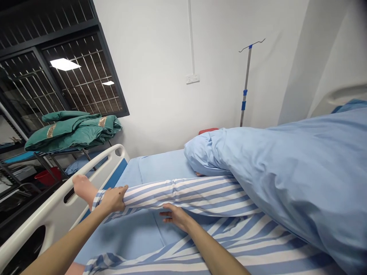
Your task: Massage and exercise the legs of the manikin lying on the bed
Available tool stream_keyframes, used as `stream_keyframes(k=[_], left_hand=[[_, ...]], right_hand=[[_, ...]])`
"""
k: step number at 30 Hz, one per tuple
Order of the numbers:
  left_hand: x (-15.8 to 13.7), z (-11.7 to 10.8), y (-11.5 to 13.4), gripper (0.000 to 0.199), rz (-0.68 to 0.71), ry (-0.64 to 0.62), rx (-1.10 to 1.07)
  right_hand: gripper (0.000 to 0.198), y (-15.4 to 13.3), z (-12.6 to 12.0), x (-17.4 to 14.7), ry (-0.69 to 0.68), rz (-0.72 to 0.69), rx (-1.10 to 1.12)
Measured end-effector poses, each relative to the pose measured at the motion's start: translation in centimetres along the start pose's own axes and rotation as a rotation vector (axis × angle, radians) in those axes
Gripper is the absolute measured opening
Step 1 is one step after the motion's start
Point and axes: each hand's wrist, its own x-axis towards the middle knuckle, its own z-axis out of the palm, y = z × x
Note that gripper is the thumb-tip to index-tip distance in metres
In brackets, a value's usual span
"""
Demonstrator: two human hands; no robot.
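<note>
A leg in blue-and-white striped trousers (206, 191) stretches across the bed, its bare foot (84, 188) beyond the cuff at the left. My left hand (114, 198) is wrapped around the lower leg just above the ankle. A shadow on the sheet below suggests the lower leg is lifted off the mattress. Beside the underside of the knee is my right hand (178, 218), fingers apart and holding nothing; whether its fingertips touch the cloth I cannot tell. The other striped trouser leg (143, 263) lies nearer to me. A light blue quilt (272, 164) covers the upper legs and body.
The white plastic footboard (118, 152) rises at the left, close to the foot. Behind the bed stands an IV pole (247, 76). Folded green bedding (77, 133) rests on a rack under the window, with a red bucket (47, 175) below.
</note>
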Motion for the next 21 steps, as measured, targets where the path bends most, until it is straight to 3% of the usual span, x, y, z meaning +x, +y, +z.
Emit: stream_keyframes(k=[3, 6, 14, 17, 21], left_hand=[[0.0, 1.0, 0.4, 0.05, -0.036, 0.029, -0.051], [0.1, 2.7, 2.0, 0.047, -0.057, 0.122, -0.157], [1.8, 5.3, 11.3, 0.046, -0.177, 0.22, -0.515], [2.0, 6.3, 13.9, 0.051, -0.233, 0.224, -0.59], [1.8, 8.5, 15.3, 0.052, -0.273, 0.223, -0.665]], right_hand=[[0.024, -1.2, 0.1, 0.2, 0.015, -0.081, 0.018], [0.018, -3.0, 0.1, 0.1, 0.072, -0.25, 0.025], [0.03, -8.4, -1.1, -2.5, 0.126, -0.655, -0.159], [0.04, -8.9, -1.4, -3.0, 0.176, -0.727, -0.213], [0.046, -8.4, -1.5, -2.7, 0.193, -0.755, -0.213]])
